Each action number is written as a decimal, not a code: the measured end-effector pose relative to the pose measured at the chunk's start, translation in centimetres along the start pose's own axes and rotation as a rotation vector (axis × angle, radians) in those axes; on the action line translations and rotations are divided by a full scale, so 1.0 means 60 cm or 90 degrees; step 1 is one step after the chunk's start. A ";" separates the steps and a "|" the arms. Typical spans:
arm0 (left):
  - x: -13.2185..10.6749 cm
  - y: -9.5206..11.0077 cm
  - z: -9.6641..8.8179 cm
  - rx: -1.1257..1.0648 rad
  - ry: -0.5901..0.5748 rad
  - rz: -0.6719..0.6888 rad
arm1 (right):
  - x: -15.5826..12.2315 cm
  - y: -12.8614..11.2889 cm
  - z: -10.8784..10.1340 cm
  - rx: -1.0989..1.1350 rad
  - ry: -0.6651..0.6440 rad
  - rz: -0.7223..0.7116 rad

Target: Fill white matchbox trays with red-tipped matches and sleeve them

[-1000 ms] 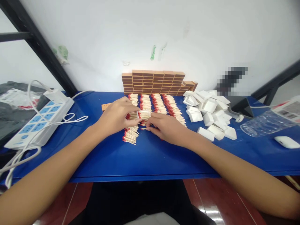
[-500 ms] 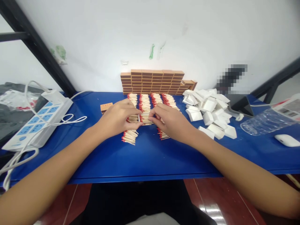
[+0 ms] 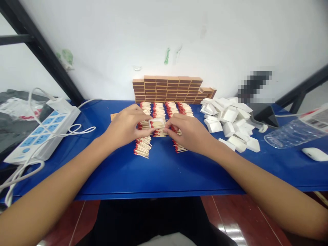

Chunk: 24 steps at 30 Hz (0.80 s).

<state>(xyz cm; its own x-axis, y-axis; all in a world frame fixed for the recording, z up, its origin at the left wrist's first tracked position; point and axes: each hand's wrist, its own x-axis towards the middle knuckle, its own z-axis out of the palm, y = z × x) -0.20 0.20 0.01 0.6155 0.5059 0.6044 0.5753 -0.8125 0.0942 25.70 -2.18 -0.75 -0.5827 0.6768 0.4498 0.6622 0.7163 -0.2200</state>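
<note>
Fingers of your left hand (image 3: 129,123) pinched on white tray (image 3: 158,120), over match row (image 3: 159,111); fingertips of your right hand (image 3: 188,133) nearly together at tray's right end, hold unclear. Slack pinch could tip tray, spilling matches (image 3: 157,125). Containers: stacked brown matchboxes (image 3: 166,89), insides mostly hidden; heaped trays (image 3: 229,116); your tray, part-filled with red-headed matches.

Four match rows (image 3: 159,111), one match-filled tray (image 3: 158,120); one power strip (image 3: 44,133)
</note>
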 end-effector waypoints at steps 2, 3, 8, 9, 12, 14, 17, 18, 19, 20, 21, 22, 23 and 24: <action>0.000 -0.003 -0.001 0.019 0.000 -0.011 | -0.001 0.002 0.004 0.006 -0.043 -0.015; 0.000 -0.004 -0.001 0.024 -0.001 -0.016 | -0.001 0.003 0.007 0.009 -0.061 -0.021; 0.000 -0.005 0.001 0.015 -0.007 -0.016 | -0.004 0.006 0.014 0.013 -0.100 -0.023; 0.000 -0.005 0.002 0.012 -0.008 -0.016 | -0.004 0.006 0.015 0.010 -0.102 -0.023; -0.001 -0.006 0.003 0.008 -0.011 -0.016 | -0.004 0.006 0.015 0.012 -0.107 -0.027; -0.001 -0.007 0.003 0.008 -0.012 -0.018 | -0.004 0.006 0.016 0.022 -0.113 -0.031; -0.001 -0.006 0.003 0.005 -0.017 -0.020 | -0.005 0.005 0.018 0.035 -0.115 -0.041; -0.001 -0.006 0.003 0.004 -0.016 -0.019 | -0.005 0.005 0.019 0.034 -0.112 -0.043; -0.001 -0.006 0.002 0.004 -0.014 -0.017 | -0.005 0.005 0.019 0.032 -0.108 -0.045; 0.000 -0.006 0.002 0.004 -0.012 -0.016 | -0.005 0.004 0.020 0.028 -0.103 -0.047; 0.000 -0.006 0.002 0.005 -0.010 -0.014 | -0.005 0.004 0.020 0.026 -0.100 -0.049; 0.000 -0.006 0.002 0.005 -0.008 -0.011 | -0.006 0.004 0.020 0.024 -0.097 -0.051; 0.000 -0.006 0.002 0.005 -0.006 -0.007 | -0.006 0.003 0.021 0.023 -0.096 -0.053; 0.000 -0.006 0.003 0.005 -0.005 -0.003 | -0.006 0.003 0.021 0.022 -0.095 -0.054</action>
<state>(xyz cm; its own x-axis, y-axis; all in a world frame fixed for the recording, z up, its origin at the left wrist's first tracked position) -0.33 0.51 -0.15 0.6168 0.5117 0.5981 0.5821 -0.8080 0.0909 25.45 -2.09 -2.02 -0.7016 0.6290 0.3347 0.5922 0.7760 -0.2170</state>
